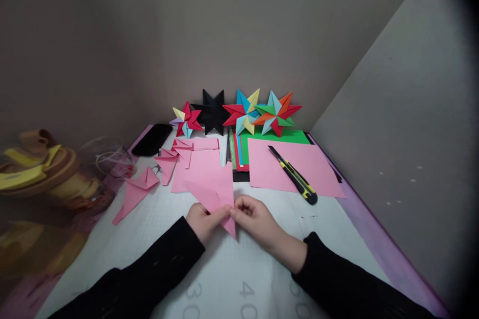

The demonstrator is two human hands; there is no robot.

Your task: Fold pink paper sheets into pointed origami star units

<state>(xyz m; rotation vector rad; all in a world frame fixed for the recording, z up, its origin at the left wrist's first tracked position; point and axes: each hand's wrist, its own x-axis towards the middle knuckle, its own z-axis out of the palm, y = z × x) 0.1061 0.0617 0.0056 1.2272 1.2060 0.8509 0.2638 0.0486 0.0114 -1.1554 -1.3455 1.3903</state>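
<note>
A pink sheet of paper [216, 194], folded into a pointed shape, is held between both hands above the white mat. My left hand [207, 220] grips it from the left, thumb lying on top and fingers hidden beneath. My right hand [258, 217] is closed in a pinch at the paper's right edge, close to the left thumb. Left of the hands lies a folded pink paper piece [139, 190]; smaller folded pieces [167, 163] rest behind it. Flat pink paper [198, 163] lies behind the held piece.
A yellow and black utility knife [295, 177] lies on a pink sheet [318, 164] at the right. Paper stars, among them a black star [212, 112], lean against the wall. A phone [152, 139] and a blurred brown-lidded cup [56, 174] are at the left.
</note>
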